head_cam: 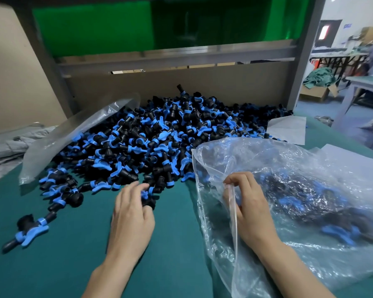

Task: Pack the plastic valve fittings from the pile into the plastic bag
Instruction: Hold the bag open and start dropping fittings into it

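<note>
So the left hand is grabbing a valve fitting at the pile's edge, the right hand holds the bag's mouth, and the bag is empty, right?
Not empty: the head view shows the plastic bag already holding blue-and-black valve fittings. The left hand and right hand are as you say.

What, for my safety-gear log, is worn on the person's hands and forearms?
Nothing visible. The left hand and the right hand wear no gloves, rings or watch, and no sleeve shows anywhere down to the picture's lower edge.

Fittings (306,198) inside bag (332,168) — blurred
</note>
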`<action>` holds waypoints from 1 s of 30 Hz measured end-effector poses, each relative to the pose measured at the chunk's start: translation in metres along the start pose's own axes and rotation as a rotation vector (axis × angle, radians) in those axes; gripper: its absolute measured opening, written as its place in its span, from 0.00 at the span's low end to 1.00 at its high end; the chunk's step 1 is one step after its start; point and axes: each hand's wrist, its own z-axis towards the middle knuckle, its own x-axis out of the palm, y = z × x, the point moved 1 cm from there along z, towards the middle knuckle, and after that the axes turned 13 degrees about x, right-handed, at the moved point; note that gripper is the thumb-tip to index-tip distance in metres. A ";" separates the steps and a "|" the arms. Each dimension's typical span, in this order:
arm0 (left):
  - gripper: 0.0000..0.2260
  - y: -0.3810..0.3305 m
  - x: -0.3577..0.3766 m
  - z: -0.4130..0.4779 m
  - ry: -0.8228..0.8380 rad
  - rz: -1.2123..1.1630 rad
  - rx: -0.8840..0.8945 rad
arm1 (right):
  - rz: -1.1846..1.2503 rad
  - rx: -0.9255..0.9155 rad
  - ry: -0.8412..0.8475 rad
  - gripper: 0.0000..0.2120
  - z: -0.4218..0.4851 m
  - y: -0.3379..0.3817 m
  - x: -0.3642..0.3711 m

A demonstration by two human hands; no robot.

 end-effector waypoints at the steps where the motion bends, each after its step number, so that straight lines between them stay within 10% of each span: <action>1: 0.14 -0.003 -0.004 0.000 -0.098 0.053 -0.045 | 0.001 -0.001 0.000 0.07 0.000 0.000 0.000; 8: 0.17 -0.001 -0.015 -0.012 0.104 0.386 -0.317 | 0.014 0.000 -0.003 0.05 0.000 0.002 -0.001; 16: 0.25 0.014 -0.019 -0.026 0.169 0.353 -0.232 | 0.008 0.002 0.006 0.04 0.000 0.000 -0.001; 24: 0.11 0.027 -0.032 -0.037 0.085 0.313 -0.208 | 0.007 0.001 0.011 0.04 0.001 0.001 0.000; 30: 0.03 0.019 -0.034 -0.030 -0.250 -0.211 -0.156 | 0.019 0.006 0.013 0.06 0.000 0.003 -0.001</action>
